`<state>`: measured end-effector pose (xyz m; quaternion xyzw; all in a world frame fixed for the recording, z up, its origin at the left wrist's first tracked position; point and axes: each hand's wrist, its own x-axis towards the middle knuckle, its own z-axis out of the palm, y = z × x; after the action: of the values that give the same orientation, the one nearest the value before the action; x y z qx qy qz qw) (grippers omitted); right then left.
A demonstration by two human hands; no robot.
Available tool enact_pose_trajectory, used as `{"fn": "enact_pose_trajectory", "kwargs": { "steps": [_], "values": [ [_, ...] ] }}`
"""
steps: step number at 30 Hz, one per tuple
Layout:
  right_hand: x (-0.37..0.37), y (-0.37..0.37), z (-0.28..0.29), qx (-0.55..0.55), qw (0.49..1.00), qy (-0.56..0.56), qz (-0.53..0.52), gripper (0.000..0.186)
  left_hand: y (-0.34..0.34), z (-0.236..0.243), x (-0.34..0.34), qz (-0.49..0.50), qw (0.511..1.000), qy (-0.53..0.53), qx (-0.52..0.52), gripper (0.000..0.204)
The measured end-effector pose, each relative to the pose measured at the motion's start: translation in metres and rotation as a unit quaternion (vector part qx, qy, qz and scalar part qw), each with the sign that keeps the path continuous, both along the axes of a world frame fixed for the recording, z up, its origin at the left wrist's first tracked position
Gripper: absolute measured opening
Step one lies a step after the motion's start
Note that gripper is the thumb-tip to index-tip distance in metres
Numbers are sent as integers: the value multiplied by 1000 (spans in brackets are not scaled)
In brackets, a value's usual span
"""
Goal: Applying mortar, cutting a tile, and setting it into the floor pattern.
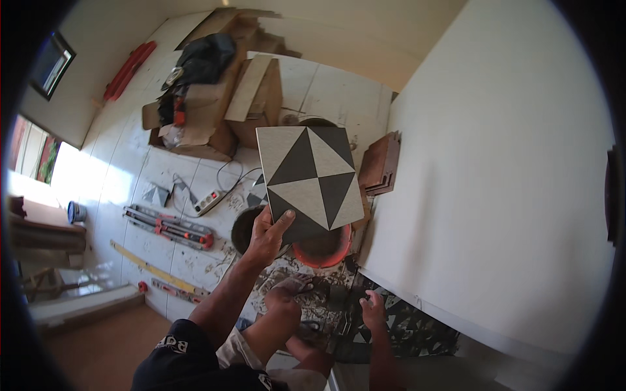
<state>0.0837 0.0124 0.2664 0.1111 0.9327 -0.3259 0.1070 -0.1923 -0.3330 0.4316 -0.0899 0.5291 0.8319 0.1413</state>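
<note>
I hold a square tile (312,178) patterned with black and cream triangles in my left hand (266,238), thumb on its face at the lower left corner. Under the tile are a dark bucket (246,231) and a red bucket (323,254), both partly hidden. My right hand (373,309) is low at the right, fingers curved but apart, holding nothing, above patterned tiles (404,329) on the floor beside the white wall. My bare feet and bent legs show below, on dirty floor.
A white wall (482,163) fills the right, with brown panels (379,163) beside it. Cardboard boxes (252,104) and a black bag (206,58) lie ahead. A power strip (209,202), tile cutter (166,226), yellow level (147,268) and small blue bucket (76,212) are on the left.
</note>
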Motion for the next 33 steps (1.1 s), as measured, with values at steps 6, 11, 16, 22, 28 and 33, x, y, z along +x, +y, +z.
{"fn": "enact_pose_trajectory", "kwargs": {
  "steps": [6, 11, 16, 22, 28, 33],
  "values": [
    [53, -29, 52, -167, 960, -198, -107, 50, -92, 51, 80, 49, 997, -44, -35, 47],
    [34, -75, 44, -41, 961, -274, -22, 42, -129, 41, 160, 127, 988, -94, -3, 43],
    [24, -137, 59, -75, 996, -50, -10, 38, -165, 43, 225, 185, 975, -118, 33, 45],
    [-6, -179, 94, -82, 971, -223, -36, 49, -214, 47, 262, 236, 954, -178, 51, 45],
    [-35, -260, 96, -2, 963, -262, 68, 42, -275, 38, 284, 331, 912, -219, 101, 44],
    [-63, -351, 72, -90, 959, -260, 70, 36, -340, 5, 305, 377, 892, -221, 115, 36]
  ]
}}
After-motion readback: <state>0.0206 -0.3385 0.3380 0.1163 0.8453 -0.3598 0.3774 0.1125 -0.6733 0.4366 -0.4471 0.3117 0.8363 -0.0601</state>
